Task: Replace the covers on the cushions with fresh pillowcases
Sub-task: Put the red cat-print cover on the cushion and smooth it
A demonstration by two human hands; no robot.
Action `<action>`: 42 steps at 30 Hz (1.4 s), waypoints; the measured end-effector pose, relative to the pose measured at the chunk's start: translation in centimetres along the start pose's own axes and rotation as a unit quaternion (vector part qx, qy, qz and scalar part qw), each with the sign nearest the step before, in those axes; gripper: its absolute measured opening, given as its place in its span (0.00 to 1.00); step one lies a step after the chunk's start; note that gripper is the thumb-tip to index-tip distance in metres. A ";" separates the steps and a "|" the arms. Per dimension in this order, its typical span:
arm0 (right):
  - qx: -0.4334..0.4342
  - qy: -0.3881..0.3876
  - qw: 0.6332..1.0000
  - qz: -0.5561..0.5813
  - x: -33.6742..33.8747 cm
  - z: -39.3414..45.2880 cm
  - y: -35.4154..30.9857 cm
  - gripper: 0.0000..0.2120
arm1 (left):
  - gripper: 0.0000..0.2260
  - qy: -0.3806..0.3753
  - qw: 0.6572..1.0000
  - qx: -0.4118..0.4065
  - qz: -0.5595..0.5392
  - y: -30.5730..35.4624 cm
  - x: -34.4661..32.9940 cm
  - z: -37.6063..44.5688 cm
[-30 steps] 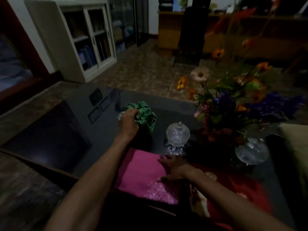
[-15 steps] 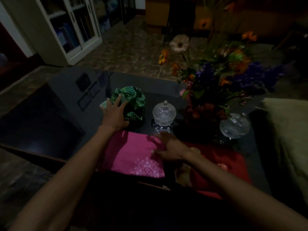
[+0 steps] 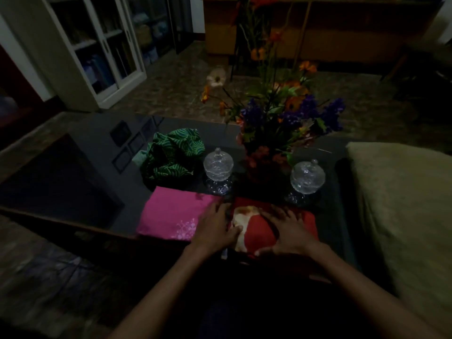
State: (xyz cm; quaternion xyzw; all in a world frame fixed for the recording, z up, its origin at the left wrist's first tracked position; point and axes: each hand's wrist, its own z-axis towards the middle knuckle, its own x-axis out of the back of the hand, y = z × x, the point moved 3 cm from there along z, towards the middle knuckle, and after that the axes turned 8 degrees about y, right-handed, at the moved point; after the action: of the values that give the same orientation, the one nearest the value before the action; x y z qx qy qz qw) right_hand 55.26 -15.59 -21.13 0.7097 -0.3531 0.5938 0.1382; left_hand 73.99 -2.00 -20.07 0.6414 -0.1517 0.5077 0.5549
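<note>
A: Though the room is dim, what lies on the counter (image 3: 102, 152)?

B: Its top is dark, glossy glass. At the near edge lies a folded pink pillowcase (image 3: 171, 212), flat and smooth, with pale embroidery at its near corner. Just beside it on the right lies a folded red pillowcase (image 3: 259, 234) with a cream patch.

A: And the hands?

B: The left hand (image 3: 215, 228) rests at the seam where pink and red meet, fingers lightly curved; whether its grip pinches the cloth edge, I cannot tell. The right hand (image 3: 287, 232) lies flat on the red fabric, its grip spread, fingers straight.

A: Anything behind them?

B: A crumpled green cover (image 3: 173, 152) with a wavy leaf print sits bunched behind the pink one, apart from both hands. Two cut-glass lidded bowls (image 3: 218, 165) stand on round feet, one on each side of a bouquet of flowers (image 3: 281, 111) in orange, purple and red.

A: And to the right?

B: A bare cushion (image 3: 401, 206), pale olive and softly textured, beside the counter. A white cabinet (image 3: 80, 52) with glass doors stands at the far left.
</note>
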 end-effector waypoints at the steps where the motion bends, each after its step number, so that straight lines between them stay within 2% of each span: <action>1: 0.003 0.001 1.000 -0.014 -0.6 -0.1 -0.2 0.59 | 0.33 0.003 1.000 0.018 0.008 -0.3 0.0 -0.2; 4: 0.000 0.006 1.000 -0.020 -1.5 -0.3 -0.6 0.58 | 0.35 -0.009 0.999 0.033 0.006 0.1 0.0 -1.1; 8: -0.006 0.030 0.999 -0.010 -1.3 -0.2 -0.6 0.40 | 0.32 0.003 0.999 0.032 -0.011 0.8 -0.2 -2.0; 10: -0.013 0.036 0.999 0.010 -0.8 -0.5 -0.8 0.35 | 0.30 0.023 0.998 0.050 -0.017 0.6 -0.2 -2.2; 14: -0.059 0.071 0.984 0.151 0.6 -0.6 -0.3 0.23 | 0.24 0.030 0.998 0.025 -0.042 1.7 0.0 -2.4; 16: -0.073 0.125 0.959 0.243 1.8 -0.9 0.4 0.19 | 0.23 0.016 0.996 0.026 -0.089 3.2 0.2 -2.6; 18: -0.084 0.158 0.937 0.300 3.7 -1.9 0.9 0.13 | 0.18 0.015 0.984 0.033 -0.174 5.3 0.5 -2.8; 19: -0.095 0.168 0.927 0.323 4.9 -2.6 1.1 0.10 | 0.15 0.011 0.974 0.036 -0.223 6.6 0.6 -2.8; 21: -0.108 0.188 0.897 0.384 6.7 -3.8 1.8 0.07 | 0.16 -0.032 0.941 0.080 -0.328 9.4 0.3 -3.0; 23: -0.104 0.199 0.852 0.473 8.4 -5.3 2.1 0.07 | 0.22 -0.071 0.901 0.111 -0.414 12.1 -0.5 -2.7; 25: -0.090 0.180 0.814 0.545 10.0 -7.1 2.1 0.05 | 0.25 -0.078 0.878 0.113 -0.458 14.6 -1.2 -2.4; 28: -0.053 0.165 0.779 0.602 12.9 -10.1 2.6 0.03 | 0.27 -0.096 0.855 0.112 -0.497 18.7 -1.0 -2.3; 32: -0.047 0.201 0.738 0.642 16.2 -14.4 5.2 0.08 | 0.23 -0.074 0.814 0.132 -0.561 23.3 -0.7 -2.6; 35: -0.057 0.244 0.740 0.625 17.7 -17.8 7.5 0.10 | 0.21 -0.081 0.828 0.108 -0.545 27.3 -0.3 -3.4; 37: -0.057 0.252 0.737 0.625 18.2 -20.1 8.6 0.12 | 0.15 -0.111 0.851 0.061 -0.509 29.7 0.1 -4.3; 38: -0.055 0.248 0.737 0.627 18.3 -21.2 8.9 0.14 | 0.15 -0.136 0.866 0.043 -0.480 30.8 0.2 -4.8; 40: -0.041 0.245 0.742 0.622 18.3 -23.1 9.4 0.18 | 0.22 -0.178 0.897 0.013 -0.405 32.6 0.2 -5.9; 42: -0.031 0.260 0.747 0.611 18.3 -24.7 9.9 0.17 | 0.31 -0.203 0.909 -0.001 -0.365 34.3 0.0 -6.4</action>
State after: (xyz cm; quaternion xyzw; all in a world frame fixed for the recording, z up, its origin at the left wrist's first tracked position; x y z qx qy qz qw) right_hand 31.14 -13.63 0.18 0.1561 -0.6797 0.7018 -0.1452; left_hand 44.88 -8.02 -1.78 0.7406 -0.0169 0.1282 0.6594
